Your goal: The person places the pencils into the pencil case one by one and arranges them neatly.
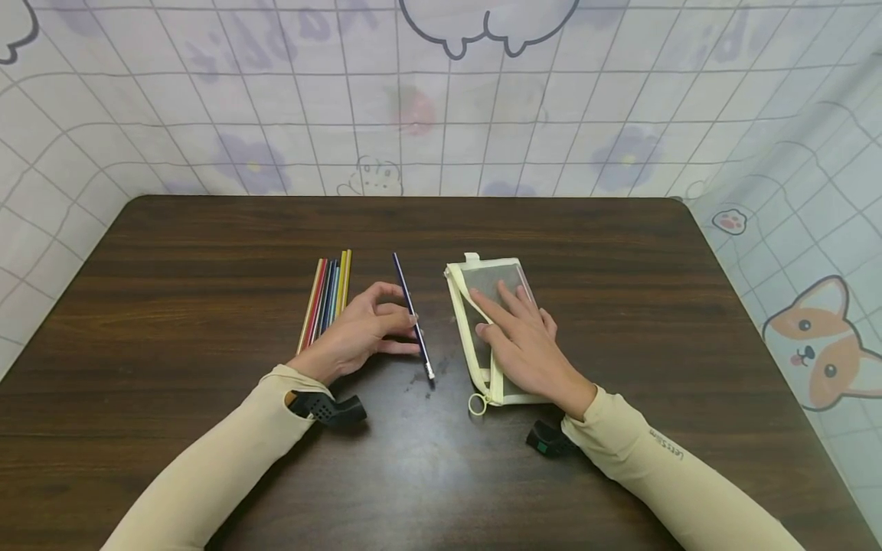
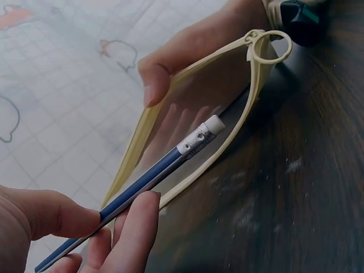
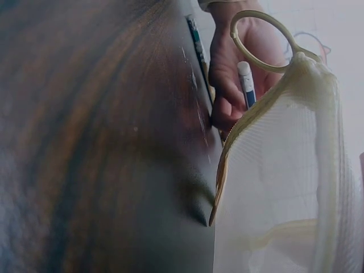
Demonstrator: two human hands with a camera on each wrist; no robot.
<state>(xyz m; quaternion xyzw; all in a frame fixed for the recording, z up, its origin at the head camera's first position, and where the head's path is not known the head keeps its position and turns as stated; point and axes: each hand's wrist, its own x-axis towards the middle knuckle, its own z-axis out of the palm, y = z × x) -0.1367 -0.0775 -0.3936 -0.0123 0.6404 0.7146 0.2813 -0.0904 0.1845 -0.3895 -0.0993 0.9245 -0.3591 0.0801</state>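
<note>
In the head view, my left hand (image 1: 365,329) pinches a dark blue pencil (image 1: 406,295) between thumb and fingers. The pencil's white eraser and silver ferrule (image 2: 196,142) point toward the pouch in the left wrist view. My right hand (image 1: 520,340) lies across a cream-edged mesh pencil pouch (image 1: 460,325), fingers spread over its upper side. Its thumb (image 2: 154,85) hooks over the zip edge, and the fingers show faintly through the mesh. The pouch's zipped side gapes toward the left hand. A ring pull (image 1: 478,404) hangs at its near corner.
Several coloured pencils (image 1: 322,295) lie side by side left of the left hand, partly hidden by it. Everything rests on a dark wooden table (image 1: 207,252), its far edge against a patterned white cloth (image 1: 441,99). Black wrist devices (image 1: 338,409) sit near both cuffs.
</note>
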